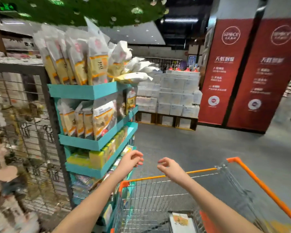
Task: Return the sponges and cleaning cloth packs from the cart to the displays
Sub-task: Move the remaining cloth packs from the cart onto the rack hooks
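Our forearms stretch forward over the cart (259,182), a wire basket with an orange rim lying below both hands. Our left hand (130,161) and right hand (169,166) hang side by side just apart, fingers loosely curled, holding nothing. Down in the cart, beneath our right forearm, lies one white pack (181,219) with a yellow label. Grey floor (200,145) spreads out beyond the hands. Far past them, white cartons (175,91) are stacked on wooden pallets (166,121), and to the right of those stands a red pillar (238,73) with white lettering. Just left of our left hand rises the teal display (84,91), a stack of open trays. Its top tray, high above the hand, holds upright cloth packs (94,64) in clear bags with yellow-orange labels, a few tipped over toward the right. The next tray down holds more of the same kind. The tray level with our left hand carries yellow-green sponges (99,157) in a row. The trays below the wrist hold packs too blurred to tell apart. Farther left of the display stands a dark wire rack (23,115), its goods smeared.
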### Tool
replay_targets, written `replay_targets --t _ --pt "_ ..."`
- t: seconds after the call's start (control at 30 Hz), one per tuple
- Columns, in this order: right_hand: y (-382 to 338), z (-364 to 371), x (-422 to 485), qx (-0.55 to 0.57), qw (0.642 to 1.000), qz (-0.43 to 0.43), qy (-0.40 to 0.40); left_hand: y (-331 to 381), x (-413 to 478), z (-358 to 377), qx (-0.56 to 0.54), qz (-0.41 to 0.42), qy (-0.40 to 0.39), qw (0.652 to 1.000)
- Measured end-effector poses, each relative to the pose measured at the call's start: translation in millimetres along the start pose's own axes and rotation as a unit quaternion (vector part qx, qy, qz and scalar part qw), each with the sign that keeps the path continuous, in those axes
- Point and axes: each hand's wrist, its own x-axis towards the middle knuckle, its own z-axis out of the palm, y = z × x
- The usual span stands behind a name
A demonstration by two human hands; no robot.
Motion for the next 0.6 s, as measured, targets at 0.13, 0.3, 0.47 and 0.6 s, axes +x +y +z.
replay_targets --t 0.13,0.3,0.47,0.6 --pt "62.3 -47.7 -5.8 -0.020 0.999 0.040 0.008 0.6 27.5 88.3 -0.022 -0.009 -0.029 0.999" --pt "115.0 -80.4 -7.5 -0.032 0.998 0.062 0.006 -12.8 44.5 160.7 -0.016 -0.036 -0.066 0.997" --pt "169.1 -107.4 7.3 0.000 0.996 0.093 0.011 -34.9 75.7 217.0 -0.015 -0.054 -0.095 0.994" --pt "209.6 -106.6 28.1 0.012 0.991 0.130 0.004 -65.6 104.0 246.0 -0.015 -0.085 -0.106 0.991"
